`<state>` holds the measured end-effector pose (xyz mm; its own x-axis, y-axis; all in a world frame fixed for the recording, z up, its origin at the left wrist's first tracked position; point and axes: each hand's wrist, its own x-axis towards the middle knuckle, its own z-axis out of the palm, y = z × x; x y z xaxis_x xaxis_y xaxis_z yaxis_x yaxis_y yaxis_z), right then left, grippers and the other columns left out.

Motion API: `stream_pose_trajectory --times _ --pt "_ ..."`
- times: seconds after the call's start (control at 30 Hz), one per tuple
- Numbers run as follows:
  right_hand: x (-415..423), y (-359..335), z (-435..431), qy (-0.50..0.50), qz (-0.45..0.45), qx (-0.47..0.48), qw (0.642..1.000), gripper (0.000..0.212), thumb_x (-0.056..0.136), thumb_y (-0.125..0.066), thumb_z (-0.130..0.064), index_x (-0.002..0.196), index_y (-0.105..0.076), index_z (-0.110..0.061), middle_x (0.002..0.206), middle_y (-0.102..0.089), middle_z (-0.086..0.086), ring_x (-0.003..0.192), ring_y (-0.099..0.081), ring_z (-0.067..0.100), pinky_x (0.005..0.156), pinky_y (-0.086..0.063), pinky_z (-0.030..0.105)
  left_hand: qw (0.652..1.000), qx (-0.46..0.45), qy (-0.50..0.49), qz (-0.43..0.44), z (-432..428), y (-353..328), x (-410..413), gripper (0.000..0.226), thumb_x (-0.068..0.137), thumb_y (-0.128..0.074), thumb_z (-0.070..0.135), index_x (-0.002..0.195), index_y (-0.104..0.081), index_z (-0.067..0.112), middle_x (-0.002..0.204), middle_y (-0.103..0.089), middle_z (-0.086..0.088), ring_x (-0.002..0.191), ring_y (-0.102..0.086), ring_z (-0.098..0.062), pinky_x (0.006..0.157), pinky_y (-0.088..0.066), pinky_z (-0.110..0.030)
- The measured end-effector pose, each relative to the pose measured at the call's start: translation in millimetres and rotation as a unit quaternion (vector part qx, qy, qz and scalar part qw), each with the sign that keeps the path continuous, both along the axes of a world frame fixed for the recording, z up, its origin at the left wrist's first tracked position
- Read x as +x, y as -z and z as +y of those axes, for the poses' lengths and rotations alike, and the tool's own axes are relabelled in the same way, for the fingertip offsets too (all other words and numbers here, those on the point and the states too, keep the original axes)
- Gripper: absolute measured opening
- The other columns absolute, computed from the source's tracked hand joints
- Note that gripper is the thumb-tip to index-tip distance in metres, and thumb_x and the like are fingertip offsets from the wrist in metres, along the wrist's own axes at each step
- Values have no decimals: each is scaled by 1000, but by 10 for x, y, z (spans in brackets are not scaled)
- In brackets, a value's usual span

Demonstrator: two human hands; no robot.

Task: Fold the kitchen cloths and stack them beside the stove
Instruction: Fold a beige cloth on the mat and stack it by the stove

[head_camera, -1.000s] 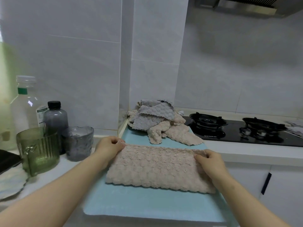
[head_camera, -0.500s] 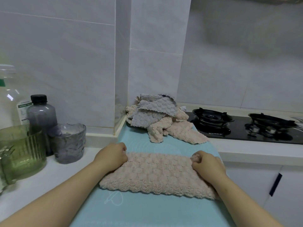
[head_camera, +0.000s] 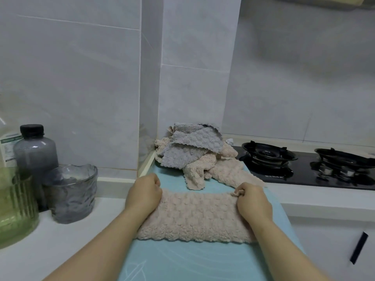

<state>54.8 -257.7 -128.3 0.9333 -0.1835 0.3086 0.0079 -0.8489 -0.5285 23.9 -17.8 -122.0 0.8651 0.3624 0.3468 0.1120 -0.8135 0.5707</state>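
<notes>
Nearest you, across the blue mat (head_camera: 192, 260), lies one beige cloth (head_camera: 194, 216), nubby and scallop-edged, folded into a long band; your left hand (head_camera: 144, 194) curls around its far left corner and your right hand (head_camera: 252, 201) pinches a tuft of its far right corner. At the mat's far end sits one loose pile (head_camera: 203, 167): a single grey cloth (head_camera: 192, 147) draped over crumpled beige ones, whose number you cannot make out. Left of the mat stand one green jug (head_camera: 14, 205), one smoky glass cup (head_camera: 71, 193) and one dark bottle (head_camera: 35, 153); right of its far end is the black stove (head_camera: 304, 175) with two burners.
</notes>
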Motion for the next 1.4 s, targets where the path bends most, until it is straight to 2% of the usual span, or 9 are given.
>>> stream_pose_trajectory --times 0.23,0.43,0.67,0.77,0.87,1.03,1.17,1.27,1.4 --pt "43 0 -174 -11 78 7 997 36 90 -47 -24 126 -46 -22 123 -43 9 106 -51 30 83 -46 35 998 28 37 -37 22 78 122 26 89 -44 7 104 -62 16 110 -59 -7 98 -53 -23 71 -34 -26" --pt "-26 -79 -252 -19 145 -11 989 41 87 -55 -34 123 -43 -21 94 -56 0 86 -59 21 81 -51 37 993 9 51 -104 14 15 85 23 87 -49 2 90 -66 16 99 -52 -1 89 -45 -14 70 -26 -18" --pt "-87 -134 -203 18 -63 -47 997 26 98 -37 -23 122 -47 -23 117 -55 3 106 -52 28 69 -37 31 984 43 37 -170 -108 41 33 24 86 -48 -4 91 -69 6 109 -59 -3 98 -48 -15 69 -24 -18" --pt "-30 -89 -177 5 -51 -30 998 34 99 -32 -25 132 -40 -26 124 -54 6 110 -52 29 73 -41 35 990 75 46 -107 -121 76 66 26 88 -46 -3 99 -68 3 132 -52 -7 117 -49 -23 83 -35 -24" --pt "0 -44 -180 -2 31 -55 998 51 97 -31 -15 146 -20 -25 128 -54 9 114 -51 30 81 -43 37 990 131 47 9 -104 85 45 33 91 -39 2 116 -61 5 155 -21 -5 137 -30 -21 99 -36 -30" --pt "-70 -145 -257 15 90 -4 996 47 95 -36 -24 141 -25 -22 124 -55 10 109 -51 29 77 -39 34 979 112 168 -21 -280 -160 -162 42 98 -35 26 140 -38 28 155 -16 12 143 -8 -6 111 -18 -23" --pt "-163 -164 -283 18 140 11 990 47 90 -45 -37 134 -34 -25 107 -55 3 96 -51 25 80 -43 33 922 192 292 168 -433 -8 -253 58 94 -27 57 146 -6 43 157 6 13 145 9 -11 119 -1 -39" --pt "-209 -171 -313 27 147 21 989 47 85 -50 -38 129 -37 -27 100 -51 -1 95 -53 23 80 -44 33 890 261 285 239 -448 71 -236 60 93 -21 61 147 -3 42 158 5 11 145 9 -11 118 4 -39" --pt "-209 -176 -319 16 137 66 988 52 81 -57 -27 130 -41 -28 99 -54 -1 96 -56 23 78 -48 33 896 271 283 207 -473 71 -230 58 95 -23 56 147 -4 40 157 6 12 144 11 -10 118 5 -40"
